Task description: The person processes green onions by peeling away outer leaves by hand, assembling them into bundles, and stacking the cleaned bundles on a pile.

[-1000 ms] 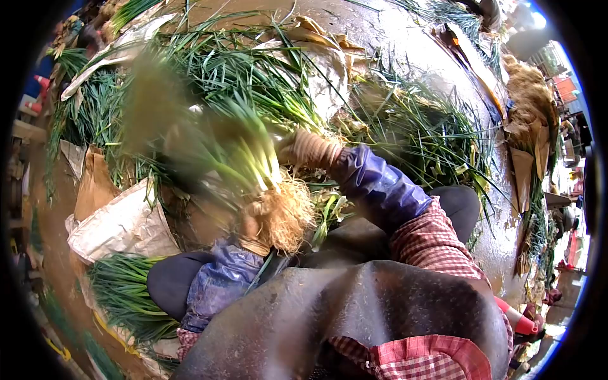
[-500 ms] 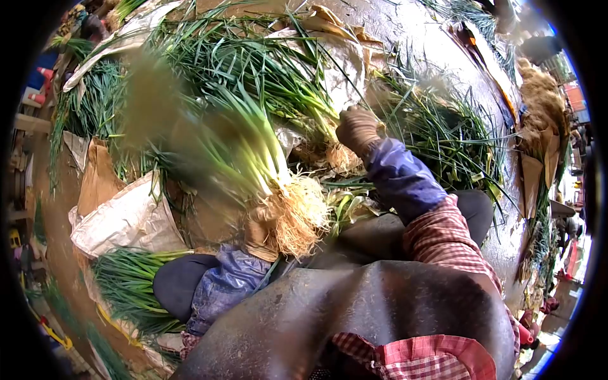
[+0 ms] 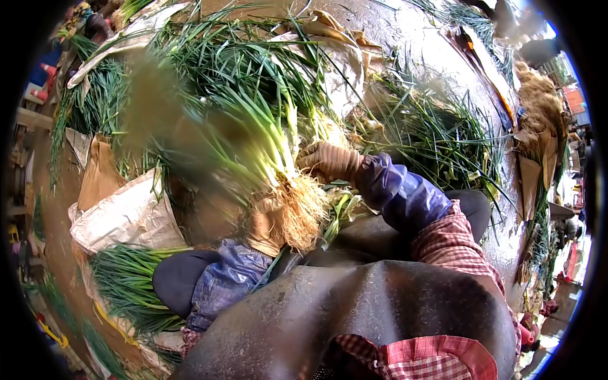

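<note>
A thick bunch of green onions (image 3: 269, 142) leans up and to the left, its pale stems ending in a tangle of straw-coloured roots (image 3: 303, 206). My left hand (image 3: 266, 225), in a tan glove, is closed around the root end from the left; the fingers are partly hidden by roots. In a brown striped glove, my right hand (image 3: 329, 160) is at the right side of the bunch, just above the roots. Its fingers are curled on a pale green onion stem (image 3: 292, 123) standing along the bunch's edge. Behind it lies a heap of more green onions (image 3: 253, 60).
Loose dark green leaves (image 3: 443, 136) are piled at the right. A whitish sack (image 3: 130, 218) lies at the left, with a bundle of green onions (image 3: 130, 282) below it. A dark apron (image 3: 354, 304) covers my lap. A blurry spot obscures the upper left.
My right hand has moved left and down, from the heap behind to the bunch, with a green onion in its fingers. My left hand stays at the roots.
</note>
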Demonstrator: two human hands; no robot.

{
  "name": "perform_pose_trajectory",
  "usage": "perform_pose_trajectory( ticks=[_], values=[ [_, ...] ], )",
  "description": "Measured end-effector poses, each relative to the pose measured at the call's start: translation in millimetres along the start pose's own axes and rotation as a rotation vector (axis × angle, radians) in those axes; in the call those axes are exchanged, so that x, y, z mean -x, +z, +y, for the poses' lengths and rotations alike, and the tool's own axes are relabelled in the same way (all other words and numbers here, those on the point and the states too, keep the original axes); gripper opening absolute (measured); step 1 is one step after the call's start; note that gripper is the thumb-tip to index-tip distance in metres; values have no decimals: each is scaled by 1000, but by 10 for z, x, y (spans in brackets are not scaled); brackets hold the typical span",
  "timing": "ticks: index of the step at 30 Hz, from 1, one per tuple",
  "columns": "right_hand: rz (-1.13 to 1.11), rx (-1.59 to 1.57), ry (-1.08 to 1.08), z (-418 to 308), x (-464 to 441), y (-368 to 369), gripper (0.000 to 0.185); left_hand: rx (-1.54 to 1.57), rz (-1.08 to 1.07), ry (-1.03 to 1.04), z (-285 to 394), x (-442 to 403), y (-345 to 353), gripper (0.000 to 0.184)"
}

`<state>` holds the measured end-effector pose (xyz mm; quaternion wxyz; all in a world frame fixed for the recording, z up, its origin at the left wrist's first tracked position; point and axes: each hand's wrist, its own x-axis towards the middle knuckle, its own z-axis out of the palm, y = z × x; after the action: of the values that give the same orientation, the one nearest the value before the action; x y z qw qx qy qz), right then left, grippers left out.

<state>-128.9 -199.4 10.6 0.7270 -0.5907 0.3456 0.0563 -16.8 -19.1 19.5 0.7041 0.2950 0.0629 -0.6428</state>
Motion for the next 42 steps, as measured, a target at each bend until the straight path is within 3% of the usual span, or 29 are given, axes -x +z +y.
perform_pose_trajectory(
  ticks=[1, 3, 4, 5, 7, 9, 10, 11, 12, 13, 14, 16, 17, 19, 21, 22, 24, 26, 29, 31, 33, 34, 36, 37, 38, 41, 42],
  values=[
    [3, 1, -2, -13, -25, -36, 19, -1, -4, -1, -6, -18, -21, 28],
    [-130, 49, -22, 48, -200, -115, 23, 50, -167, 82, -42, -110, -192, 50],
    [-145, 156, -369, 490, -663, -204, 28, 43, -36, 60, -79, -162, -347, 26],
    [-33, -175, -33, 440, -783, -113, 27, 45, -33, 66, -87, -206, -452, 26],
    [-66, -265, 53, 68, -679, 5, 22, 97, -72, -49, -103, -289, -670, 53],
    [-210, -448, -1, 449, -1238, -158, 19, 77, -58, -24, -146, -367, -841, 51],
    [-158, -336, -178, 564, -1383, -224, 22, 91, -11, 120, -144, -343, -749, 37],
    [-76, -377, -169, 430, -1196, -222, 27, 107, 36, 264, -117, -307, -654, 24],
    [6, -418, -164, 270, -989, -208, 33, 24, -233, 277, -1, -220, -486, 49],
    [-67, -570, -335, 94, -663, -76, 36, 137, -242, 218, 33, -233, -548, 49],
    [-34, -378, -543, 163, -619, -122, 36, 250, -245, 160, 67, -247, -611, 50],
    [-210, -774, -372, 114, -372, -183, 33, 200, -137, 114, 127, -92, -283, 50],
    [-204, -804, -387, 105, -342, -157, 30, 203, -143, 111, 104, -129, -357, 50],
    [-135, -757, -387, 80, -267, -81, 28, -100, -269, 126, 88, -169, -443, 59],
    [-207, -760, -394, 185, -331, -90, 28, -98, -141, 140, -26, -83, -291, 53],
    [-225, -725, -403, 190, -316, -98, 29, 15, -316, 53, -111, -318, -867, 54],
    [-241, -673, -453, 198, -293, -114, 30, -41, -227, 8, 10, 65, 73, 58],
    [-252, -613, -482, 226, -325, -149, 31, -41, -170, -37, -96, -141, -469, 59],
    [-251, -569, -372, 287, -297, -179, 32, -52, -134, -15, -75, -129, -342, 58],
    [-127, -571, -484, 250, -276, -40, 30, -68, -86, -20, -92, -217, -505, 56],
    [-31, -834, -422, -26, -85, 78, 31, -7, -142, -42, -97, -330, -690, 51],
    [-142, -934, -489, 80, -238, -33, 35, 23, -162, -49, -110, -410, -863, 48],
    [-154, -1063, -540, 137, -381, -93, 42, 68, -243, -51, -123, -417, -910, 45],
    [-126, -1129, -536, 68, -344, -52, 47, 29, -127, 6, -155, -417, -839, 43],
    [-63, -1120, -483, 36, -290, -39, 46, -11, -10, 64, -177, -422, -769, 41],
    [-47, -1085, -444, 84, -232, -46, 45, -30, -32, 43, -37, -183, -328, 26],
    [-67, -1064, -454, 102, -235, -70, 42, -55, -83, 98, -9, -121, -160, 34]
  ],
)
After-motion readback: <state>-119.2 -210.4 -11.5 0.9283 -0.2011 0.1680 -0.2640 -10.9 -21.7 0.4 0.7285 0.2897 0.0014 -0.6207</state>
